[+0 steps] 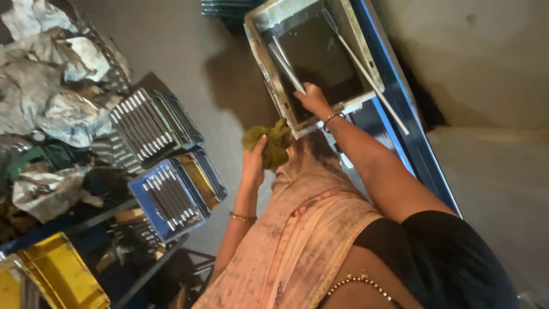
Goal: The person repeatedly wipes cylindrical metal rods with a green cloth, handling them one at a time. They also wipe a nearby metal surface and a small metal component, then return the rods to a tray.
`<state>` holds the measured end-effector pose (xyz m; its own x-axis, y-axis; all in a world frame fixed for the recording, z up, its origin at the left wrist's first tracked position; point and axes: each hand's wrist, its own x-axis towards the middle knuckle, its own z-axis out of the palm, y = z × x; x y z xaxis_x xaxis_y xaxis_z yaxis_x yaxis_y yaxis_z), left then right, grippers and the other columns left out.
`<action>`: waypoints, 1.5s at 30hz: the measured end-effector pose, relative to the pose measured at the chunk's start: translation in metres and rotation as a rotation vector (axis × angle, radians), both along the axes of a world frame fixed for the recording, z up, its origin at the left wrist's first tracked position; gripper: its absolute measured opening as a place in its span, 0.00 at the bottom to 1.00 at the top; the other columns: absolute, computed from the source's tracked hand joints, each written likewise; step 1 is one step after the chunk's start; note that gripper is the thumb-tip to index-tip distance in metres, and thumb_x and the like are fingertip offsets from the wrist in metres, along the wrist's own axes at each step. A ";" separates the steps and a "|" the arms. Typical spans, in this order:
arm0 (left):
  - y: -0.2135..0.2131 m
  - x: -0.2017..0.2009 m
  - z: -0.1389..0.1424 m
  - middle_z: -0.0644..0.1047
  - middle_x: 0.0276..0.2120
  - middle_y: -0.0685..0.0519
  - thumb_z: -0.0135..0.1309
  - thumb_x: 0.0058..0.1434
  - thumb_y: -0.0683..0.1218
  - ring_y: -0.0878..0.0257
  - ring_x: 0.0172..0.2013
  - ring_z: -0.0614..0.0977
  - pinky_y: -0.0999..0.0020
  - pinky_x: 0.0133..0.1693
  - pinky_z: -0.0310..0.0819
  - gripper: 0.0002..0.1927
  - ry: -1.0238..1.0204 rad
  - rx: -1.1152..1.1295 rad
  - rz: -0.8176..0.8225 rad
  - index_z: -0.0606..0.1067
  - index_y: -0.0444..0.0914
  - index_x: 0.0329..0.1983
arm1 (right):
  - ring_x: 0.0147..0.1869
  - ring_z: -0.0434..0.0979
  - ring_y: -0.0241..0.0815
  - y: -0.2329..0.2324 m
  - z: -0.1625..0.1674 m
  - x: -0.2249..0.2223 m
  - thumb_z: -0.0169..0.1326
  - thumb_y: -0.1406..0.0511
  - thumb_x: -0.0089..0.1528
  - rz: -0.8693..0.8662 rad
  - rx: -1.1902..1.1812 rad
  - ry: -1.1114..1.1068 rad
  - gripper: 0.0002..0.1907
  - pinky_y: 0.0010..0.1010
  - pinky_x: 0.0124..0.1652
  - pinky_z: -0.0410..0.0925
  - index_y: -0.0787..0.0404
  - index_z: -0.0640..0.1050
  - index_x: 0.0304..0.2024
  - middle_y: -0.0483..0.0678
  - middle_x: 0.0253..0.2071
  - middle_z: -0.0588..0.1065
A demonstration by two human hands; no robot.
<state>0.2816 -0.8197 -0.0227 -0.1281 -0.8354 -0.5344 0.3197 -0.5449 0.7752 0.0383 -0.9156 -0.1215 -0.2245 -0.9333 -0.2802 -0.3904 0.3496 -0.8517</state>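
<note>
left hand (pixel 253 162) mid-frame, fingers bunched round a green rag (pixel 273 144) | right hand (pixel 313 98) upper centre, fingers wrapped on metal rod (pixel 287 68) over framed screen (pixel 269 54)

I've got one head cam only, tilted, looking steeply down, close over the arms and floor (pixel 189 51).

The cloth (pixel 269 144) is olive green. The frame (pixel 273 66) is silvery grey around a dark screen. The rail (pixel 400 97) is blue. The trays (pixel 57 274) are yellow. The scarf (pixel 297 240) is pale pink, smudged dark.
</note>
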 end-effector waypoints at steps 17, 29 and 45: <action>0.004 0.011 -0.011 0.78 0.48 0.51 0.55 0.68 0.45 0.61 0.48 0.80 0.63 0.50 0.77 0.15 -0.061 0.019 -0.029 0.74 0.34 0.54 | 0.56 0.73 0.67 0.009 -0.026 0.026 0.54 0.73 0.60 0.170 0.119 0.223 0.18 0.51 0.53 0.69 0.66 0.71 0.52 0.66 0.50 0.74; 0.042 -0.009 0.004 0.78 0.51 0.52 0.56 0.67 0.46 0.62 0.50 0.79 0.64 0.52 0.75 0.18 -0.041 -0.109 -0.242 0.74 0.34 0.57 | 0.48 0.77 0.47 0.145 0.007 0.026 0.53 0.70 0.64 -0.122 -0.288 -0.182 0.17 0.34 0.48 0.73 0.58 0.77 0.57 0.51 0.47 0.72; 0.204 -0.179 0.060 0.65 0.63 0.32 0.68 0.54 0.52 0.38 0.64 0.63 0.49 0.62 0.56 0.38 -0.212 -1.304 -1.734 0.68 0.31 0.64 | 0.52 0.82 0.50 0.455 0.037 -0.015 0.48 0.45 0.71 -0.845 -0.521 -1.742 0.30 0.44 0.54 0.75 0.64 0.76 0.56 0.55 0.51 0.79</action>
